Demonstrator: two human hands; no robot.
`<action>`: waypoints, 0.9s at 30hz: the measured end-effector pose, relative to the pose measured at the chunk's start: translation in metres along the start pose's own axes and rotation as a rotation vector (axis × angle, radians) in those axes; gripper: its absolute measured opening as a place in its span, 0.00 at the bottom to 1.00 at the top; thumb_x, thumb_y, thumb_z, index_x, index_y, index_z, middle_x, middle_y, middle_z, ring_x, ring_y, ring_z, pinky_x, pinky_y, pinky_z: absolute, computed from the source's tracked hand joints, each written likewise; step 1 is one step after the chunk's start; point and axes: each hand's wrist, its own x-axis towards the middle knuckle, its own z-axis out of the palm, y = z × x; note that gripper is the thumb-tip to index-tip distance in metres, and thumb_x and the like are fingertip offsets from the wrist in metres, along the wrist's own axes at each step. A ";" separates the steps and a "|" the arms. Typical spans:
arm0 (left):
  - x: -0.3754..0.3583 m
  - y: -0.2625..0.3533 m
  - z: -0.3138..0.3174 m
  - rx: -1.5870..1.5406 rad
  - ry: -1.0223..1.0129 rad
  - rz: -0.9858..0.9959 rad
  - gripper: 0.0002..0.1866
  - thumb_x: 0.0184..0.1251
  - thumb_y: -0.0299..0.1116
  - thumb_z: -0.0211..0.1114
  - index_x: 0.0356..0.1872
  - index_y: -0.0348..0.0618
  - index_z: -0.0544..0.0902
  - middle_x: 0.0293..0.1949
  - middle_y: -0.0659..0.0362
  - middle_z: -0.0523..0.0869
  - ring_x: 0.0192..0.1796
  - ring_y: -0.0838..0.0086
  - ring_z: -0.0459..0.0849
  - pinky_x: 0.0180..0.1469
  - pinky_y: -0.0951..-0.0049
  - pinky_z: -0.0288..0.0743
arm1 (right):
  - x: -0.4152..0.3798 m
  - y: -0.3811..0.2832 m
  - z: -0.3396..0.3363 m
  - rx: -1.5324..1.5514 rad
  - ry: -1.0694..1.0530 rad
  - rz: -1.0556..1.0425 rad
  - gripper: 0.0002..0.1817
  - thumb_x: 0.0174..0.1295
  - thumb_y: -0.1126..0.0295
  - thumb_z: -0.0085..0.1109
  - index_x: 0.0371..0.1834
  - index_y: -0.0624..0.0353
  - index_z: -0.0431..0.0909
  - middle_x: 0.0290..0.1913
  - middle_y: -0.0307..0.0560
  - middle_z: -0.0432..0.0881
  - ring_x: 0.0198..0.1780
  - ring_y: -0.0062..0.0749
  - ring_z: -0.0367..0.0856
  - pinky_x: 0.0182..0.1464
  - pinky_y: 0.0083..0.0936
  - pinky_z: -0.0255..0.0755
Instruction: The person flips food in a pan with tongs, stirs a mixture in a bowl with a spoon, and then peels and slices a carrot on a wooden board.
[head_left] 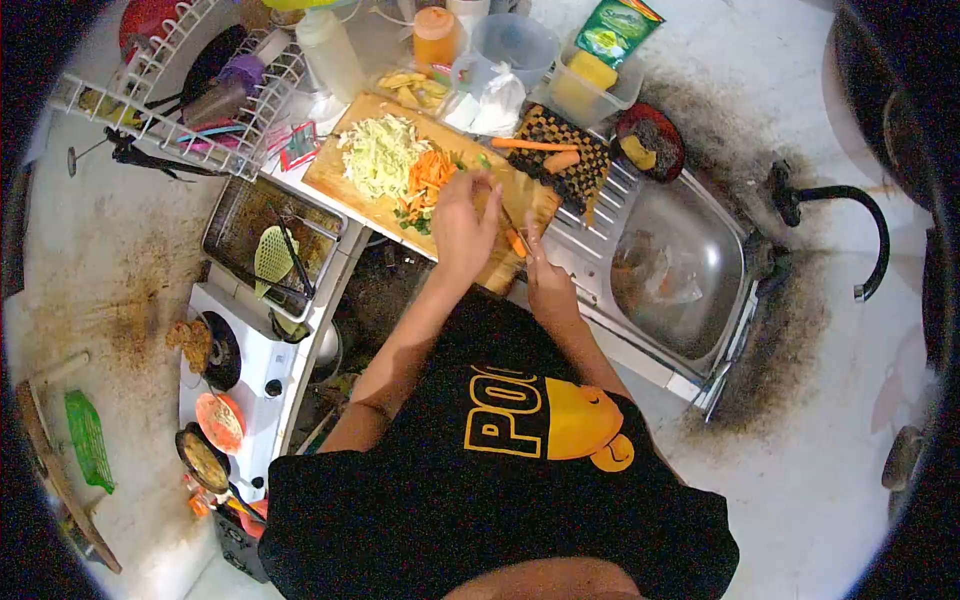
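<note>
On a wooden cutting board point(333, 165) lie a heap of shredded cabbage point(380, 155), orange carrot strips point(430, 176) and some chopped green pieces point(413, 220). My right hand point(550, 282) is closed around a knife point(508, 218), its blade pointing away from me over the board. Beside the blade, my left hand point(465, 228) is bent with its fingertips together low over the board; whatever they grip is hidden. A small orange carrot piece point(517, 243) shows between the two hands.
A whole carrot point(530, 145) and a carrot stub point(562, 161) lie on a checkered mat point(590, 190) right of the board. Further right is a steel sink point(720, 255). Left stand a dish rack point(150, 115), a rectangular pan point(215, 235) and a stove point(262, 350).
</note>
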 end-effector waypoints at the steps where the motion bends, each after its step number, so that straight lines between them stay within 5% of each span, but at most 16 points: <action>1: 0.008 0.001 0.000 0.079 0.107 0.193 0.16 0.57 0.34 0.63 0.42 0.33 0.76 0.42 0.43 0.79 0.49 0.53 0.75 0.49 0.59 0.68 | 0.000 0.003 0.008 -0.052 0.062 0.046 0.34 0.66 0.69 0.41 0.73 0.47 0.38 0.18 0.64 0.75 0.22 0.57 0.76 0.27 0.47 0.68; 5: 0.041 0.025 0.026 0.073 0.021 0.368 0.24 0.58 0.36 0.62 0.52 0.32 0.71 0.54 0.42 0.70 0.60 0.49 0.64 0.60 0.55 0.57 | 0.003 0.004 0.014 -0.134 0.151 0.082 0.37 0.67 0.66 0.41 0.71 0.61 0.29 0.17 0.62 0.76 0.21 0.57 0.75 0.25 0.47 0.70; 8: 0.052 0.017 0.065 0.204 -0.142 0.583 0.35 0.60 0.44 0.59 0.63 0.31 0.59 0.61 0.40 0.62 0.66 0.47 0.56 0.68 0.54 0.48 | 0.006 0.018 0.031 -0.186 0.184 0.081 0.35 0.67 0.65 0.42 0.71 0.61 0.36 0.20 0.61 0.77 0.22 0.57 0.77 0.26 0.48 0.71; 15: 0.049 -0.017 0.085 0.231 -0.310 0.624 0.37 0.63 0.48 0.55 0.65 0.31 0.56 0.64 0.38 0.58 0.70 0.47 0.51 0.71 0.53 0.43 | 0.004 0.006 0.033 -0.206 0.234 0.064 0.34 0.66 0.65 0.45 0.70 0.63 0.42 0.20 0.60 0.78 0.23 0.56 0.78 0.26 0.47 0.72; 20: 0.043 -0.016 0.062 -0.020 -0.045 0.523 0.24 0.58 0.32 0.58 0.57 0.38 0.69 0.49 0.46 0.72 0.53 0.52 0.68 0.56 0.57 0.60 | 0.009 0.008 0.016 -0.025 0.166 0.107 0.35 0.67 0.64 0.43 0.72 0.58 0.36 0.22 0.63 0.78 0.27 0.58 0.79 0.30 0.48 0.72; 25: 0.009 -0.020 0.012 -0.070 -0.155 0.308 0.21 0.55 0.29 0.62 0.52 0.37 0.73 0.45 0.47 0.74 0.51 0.53 0.70 0.53 0.60 0.64 | 0.004 0.012 -0.017 0.258 0.205 0.103 0.36 0.68 0.62 0.40 0.73 0.49 0.31 0.23 0.65 0.77 0.29 0.61 0.78 0.34 0.50 0.69; 27: -0.004 -0.028 0.007 -0.104 -0.248 0.242 0.21 0.54 0.29 0.64 0.50 0.37 0.73 0.44 0.47 0.74 0.50 0.54 0.71 0.52 0.60 0.66 | -0.002 0.018 -0.026 0.283 0.233 0.169 0.33 0.69 0.64 0.40 0.73 0.49 0.37 0.26 0.66 0.76 0.25 0.53 0.75 0.34 0.35 0.70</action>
